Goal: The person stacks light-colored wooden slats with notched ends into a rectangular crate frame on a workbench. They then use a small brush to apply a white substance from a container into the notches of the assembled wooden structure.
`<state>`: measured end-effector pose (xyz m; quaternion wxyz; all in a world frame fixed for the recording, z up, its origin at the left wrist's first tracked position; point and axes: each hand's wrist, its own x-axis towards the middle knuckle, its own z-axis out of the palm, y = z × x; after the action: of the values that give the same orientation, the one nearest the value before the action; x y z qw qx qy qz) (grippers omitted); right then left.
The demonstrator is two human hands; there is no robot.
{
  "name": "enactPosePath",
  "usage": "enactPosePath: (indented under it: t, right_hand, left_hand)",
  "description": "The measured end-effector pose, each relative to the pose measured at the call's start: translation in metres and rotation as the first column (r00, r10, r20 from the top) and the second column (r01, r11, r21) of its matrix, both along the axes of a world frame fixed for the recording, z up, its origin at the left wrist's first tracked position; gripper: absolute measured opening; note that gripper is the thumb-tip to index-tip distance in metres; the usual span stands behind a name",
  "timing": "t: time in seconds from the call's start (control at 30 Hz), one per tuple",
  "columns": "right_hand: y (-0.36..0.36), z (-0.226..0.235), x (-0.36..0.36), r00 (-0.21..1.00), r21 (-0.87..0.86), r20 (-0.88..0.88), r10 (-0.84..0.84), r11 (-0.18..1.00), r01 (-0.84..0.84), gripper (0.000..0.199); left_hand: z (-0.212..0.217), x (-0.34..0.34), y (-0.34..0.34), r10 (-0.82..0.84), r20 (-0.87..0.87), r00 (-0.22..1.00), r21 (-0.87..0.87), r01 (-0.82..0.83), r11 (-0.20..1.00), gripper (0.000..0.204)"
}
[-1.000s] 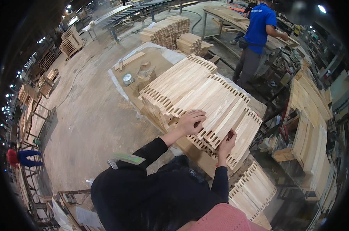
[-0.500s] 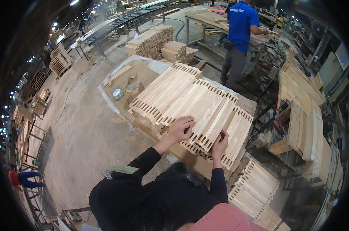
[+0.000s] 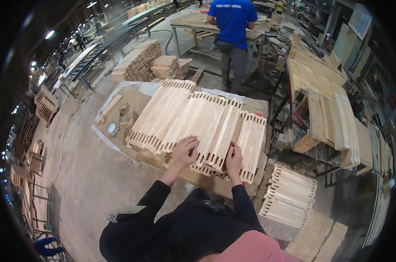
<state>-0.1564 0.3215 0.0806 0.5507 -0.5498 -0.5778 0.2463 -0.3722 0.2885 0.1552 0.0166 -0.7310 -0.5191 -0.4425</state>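
Note:
Pale wooden slats (image 3: 202,113) with oblong slots at both ends lie side by side in a layered stack in front of me. My left hand (image 3: 185,153) rests on the near ends of the slats, its fingers bent and thumb apart, gripping nothing that shows. Closer to the stack's right part, my right hand (image 3: 234,160) is closed at the side edge of a slat (image 3: 227,126), thumb and fingers drawn together. Its fingertips are partly hidden. To the right of that hand, a lower layer of slats (image 3: 252,139) is exposed.
A can (image 3: 113,129) and a wood block (image 3: 127,117) stand on the cardboard-covered support left of the stack. Another slat stack (image 3: 289,194) sits low at right. Beyond, a person in a blue shirt (image 3: 232,22) works at a table (image 3: 185,21). More wood piles (image 3: 141,59) stand behind.
The view has turned to the right, so the scene sits further left. Both hands stay at the near ends of the slats, and the right hand remains at the slat's edge.

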Motion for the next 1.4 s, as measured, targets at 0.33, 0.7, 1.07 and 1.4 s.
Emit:
enactPosePath:
  t: [0.33, 0.7, 1.07, 1.4]
  right_hand:
    - [0.0, -0.003, 0.002, 0.999, -0.028, -0.047, 0.004, 1.0, -0.005, 0.025]
    - [-0.002, -0.001, -0.002, 0.997, -0.045, -0.072, 0.0, 0.999, -0.003, 0.018]
    - [-0.002, 0.0, 0.001, 0.998, -0.106, -0.06, -0.001, 0.994, -0.006, 0.018]
    - [0.001, -0.008, -0.001, 0.995, -0.066, -0.103, 0.004, 0.998, -0.011, 0.02]
  left_hand:
    - [-0.005, -0.002, 0.002, -0.02, -0.027, 0.999, 0.002, 0.02, 1.0, 0.028]
    - [-0.007, -0.003, 0.0, -0.006, -0.029, 1.0, -0.004, 0.006, 1.0, 0.028]
    - [-0.011, -0.005, 0.003, -0.013, -0.04, 0.999, 0.018, 0.014, 1.0, 0.028]
    - [-0.01, -0.005, 0.002, -0.011, -0.014, 1.0, 0.037, 0.011, 0.999, 0.027]
